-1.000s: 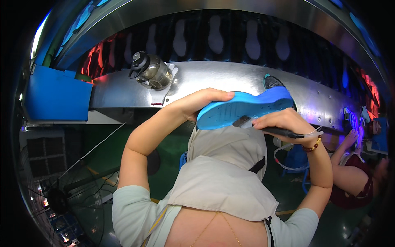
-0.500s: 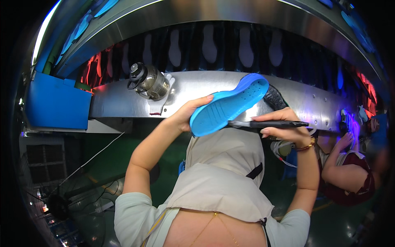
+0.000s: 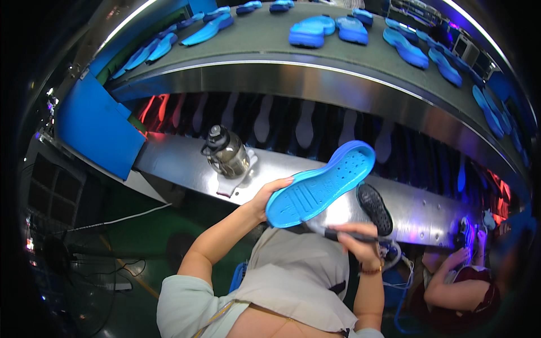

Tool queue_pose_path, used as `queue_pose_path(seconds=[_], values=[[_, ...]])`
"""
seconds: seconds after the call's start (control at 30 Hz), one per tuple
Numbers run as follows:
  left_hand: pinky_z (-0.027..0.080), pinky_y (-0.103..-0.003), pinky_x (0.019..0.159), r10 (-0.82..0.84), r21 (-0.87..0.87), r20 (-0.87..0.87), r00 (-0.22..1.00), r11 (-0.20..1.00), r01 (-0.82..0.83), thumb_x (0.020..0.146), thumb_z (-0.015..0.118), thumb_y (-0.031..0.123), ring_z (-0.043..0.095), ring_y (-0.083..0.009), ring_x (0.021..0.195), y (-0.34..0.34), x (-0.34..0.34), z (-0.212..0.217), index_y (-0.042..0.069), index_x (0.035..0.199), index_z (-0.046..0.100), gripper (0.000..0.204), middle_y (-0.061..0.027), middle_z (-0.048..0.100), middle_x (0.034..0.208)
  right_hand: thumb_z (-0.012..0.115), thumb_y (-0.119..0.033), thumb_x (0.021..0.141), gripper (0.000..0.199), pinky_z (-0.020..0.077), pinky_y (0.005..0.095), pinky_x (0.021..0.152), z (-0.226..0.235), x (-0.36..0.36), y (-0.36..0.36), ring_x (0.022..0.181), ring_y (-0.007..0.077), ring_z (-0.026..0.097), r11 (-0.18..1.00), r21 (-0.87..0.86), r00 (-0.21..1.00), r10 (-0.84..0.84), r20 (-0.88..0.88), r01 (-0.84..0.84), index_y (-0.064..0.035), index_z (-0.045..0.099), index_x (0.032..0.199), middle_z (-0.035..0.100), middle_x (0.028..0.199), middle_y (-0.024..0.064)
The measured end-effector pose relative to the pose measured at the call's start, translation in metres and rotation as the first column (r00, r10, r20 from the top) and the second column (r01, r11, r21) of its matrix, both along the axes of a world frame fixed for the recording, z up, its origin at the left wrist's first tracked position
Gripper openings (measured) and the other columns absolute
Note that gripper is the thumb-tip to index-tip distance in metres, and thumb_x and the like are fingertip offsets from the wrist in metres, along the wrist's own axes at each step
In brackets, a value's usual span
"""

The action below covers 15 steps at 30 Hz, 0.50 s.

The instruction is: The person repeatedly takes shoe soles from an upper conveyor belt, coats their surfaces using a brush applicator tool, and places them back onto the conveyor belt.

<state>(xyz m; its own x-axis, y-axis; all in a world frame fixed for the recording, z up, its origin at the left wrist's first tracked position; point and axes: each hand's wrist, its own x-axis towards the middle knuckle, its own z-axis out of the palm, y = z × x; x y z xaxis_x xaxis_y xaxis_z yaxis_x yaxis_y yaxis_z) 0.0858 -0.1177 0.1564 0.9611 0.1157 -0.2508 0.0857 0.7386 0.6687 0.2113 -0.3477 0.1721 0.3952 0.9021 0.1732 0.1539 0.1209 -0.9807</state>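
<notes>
My left hand [image 3: 270, 196] grips a bright blue shoe sole [image 3: 318, 188] by its heel end, thumb along the upper edge. The sole is tilted, its holed toe end pointing up and right and its grooved inner face toward me. In my right hand [image 3: 360, 243] is a slim brush [image 3: 320, 229] with a dark handle. Its tip is at the sole's lower edge by the heel; motion blur hides whether it touches. Beyond my right hand, a black perforated sole [image 3: 374, 207] lies on the metal ledge [image 3: 414, 214].
A dark-lidded bottle [image 3: 230, 159] stands on the ledge at left, on a pale cloth. Behind, sole-shaped pieces [image 3: 305, 125] line a dark lower level. Above runs a belt [image 3: 253, 42] carrying several blue soles [image 3: 313, 31]. At right, another person [image 3: 459, 287] works under violet light.
My view has tilted up, bringing the belt into sight. The right hand has turned the brush, its handle end now angled downward. My left hand still holds the blue sole.
</notes>
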Motion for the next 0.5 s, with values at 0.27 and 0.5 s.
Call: queue_pose_path(seconds=[0.27,0.5], values=[[0.034,-0.061,0.089,0.130,-0.111,0.755,0.643,0.991,-0.070,0.088,0.029,0.043,0.039,-0.0455,0.113,0.092,0.064,0.136,-0.003,0.130,0.028,0.062,-0.0250,0.034,0.129,0.056,-0.005,0.081,0.020,0.0408,0.0187,0.043,-0.038,0.002,-0.019,0.047,0.0089,0.049,0.881,0.110,0.797,-0.355,-0.489,0.460,0.0084,0.056,0.096,0.061,0.094,0.0210],[0.029,-0.042,0.099,0.488,0.665,0.571,0.660,0.196,-0.720,0.079,0.049,0.041,0.033,-0.0310,0.123,0.129,0.156,0.163,-0.002,0.128,0.033,0.066,-0.0194,0.037,0.130,0.057,-0.006,0.080,0.021,0.0418,0.0202,0.044,-0.049,-0.003,-0.034,0.047,0.0104,0.050,0.823,0.076,0.728,-0.452,-0.515,0.564,0.0079,0.056,0.095,0.062,0.087,0.0175]])
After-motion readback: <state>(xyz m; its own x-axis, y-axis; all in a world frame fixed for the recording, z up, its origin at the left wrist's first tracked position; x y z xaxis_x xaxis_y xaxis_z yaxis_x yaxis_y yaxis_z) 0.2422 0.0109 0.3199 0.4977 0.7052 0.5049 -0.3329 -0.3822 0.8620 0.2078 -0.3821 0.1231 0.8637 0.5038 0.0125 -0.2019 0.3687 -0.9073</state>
